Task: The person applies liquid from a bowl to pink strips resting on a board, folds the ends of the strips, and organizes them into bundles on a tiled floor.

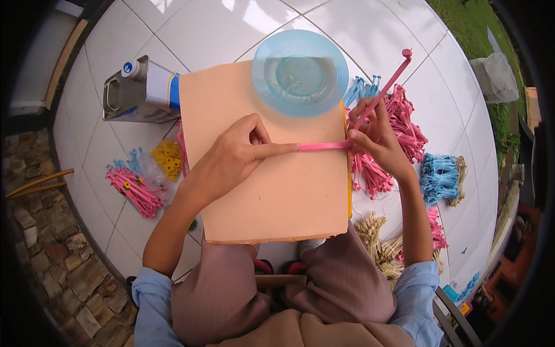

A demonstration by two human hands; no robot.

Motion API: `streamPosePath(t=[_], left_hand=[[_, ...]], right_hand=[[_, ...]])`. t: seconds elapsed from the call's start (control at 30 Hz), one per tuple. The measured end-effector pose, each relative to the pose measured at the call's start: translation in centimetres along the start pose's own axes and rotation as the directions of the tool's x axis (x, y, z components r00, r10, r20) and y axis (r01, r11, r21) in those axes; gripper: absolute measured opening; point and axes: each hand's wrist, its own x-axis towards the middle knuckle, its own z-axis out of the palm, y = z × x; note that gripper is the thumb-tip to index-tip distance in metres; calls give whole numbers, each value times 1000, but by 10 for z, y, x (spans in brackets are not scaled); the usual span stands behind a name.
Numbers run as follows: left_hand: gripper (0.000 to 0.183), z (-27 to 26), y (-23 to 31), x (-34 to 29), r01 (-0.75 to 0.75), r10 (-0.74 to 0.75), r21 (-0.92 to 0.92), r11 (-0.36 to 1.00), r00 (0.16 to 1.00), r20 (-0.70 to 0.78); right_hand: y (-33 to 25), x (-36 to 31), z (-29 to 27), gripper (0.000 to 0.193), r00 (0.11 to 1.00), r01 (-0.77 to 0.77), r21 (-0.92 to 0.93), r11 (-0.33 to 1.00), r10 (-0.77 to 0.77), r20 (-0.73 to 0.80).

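A long pink strap-like strip (324,146) with a knobbed end stretches between my hands above a peach-coloured board (272,196). My left hand (240,144) has its index finger extended along the strip's left end, the other fingers curled in; the thumb is partly hidden. My right hand (378,139) pinches the strip at its bend, from where the knobbed part rises up and to the right. At the board's far edge sits a translucent blue dish (269,95) with clear liquid or clear material in it.
A metal can (159,92) with a white cap stands left of the board. Pink bundles (404,124), blue bundles (440,176) and cream bundles (373,234) lie at right. Pink strips (136,191) and yellow flower-like pieces (167,159) lie at left on the white tiles.
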Motion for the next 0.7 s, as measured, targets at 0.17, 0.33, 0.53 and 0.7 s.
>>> streamPosePath(t=[0.17,0.33,0.53,0.7], left_hand=[[39,1,-3,0,-49,44,106,993,998,48],[43,3,-5,1,-94,82,187,978,994,70],[42,0,-3,2,-86,72,145,986,993,97],[42,4,-5,4,-121,110,211,970,992,64]], right_hand=[[-1,3,0,42,1000,-7,19,1000,7,11],[0,4,-3,43,1000,-1,25,1000,1,24],[2,7,-7,41,999,-33,-18,999,34,26],[9,9,-11,38,999,-19,20,1000,18,26]])
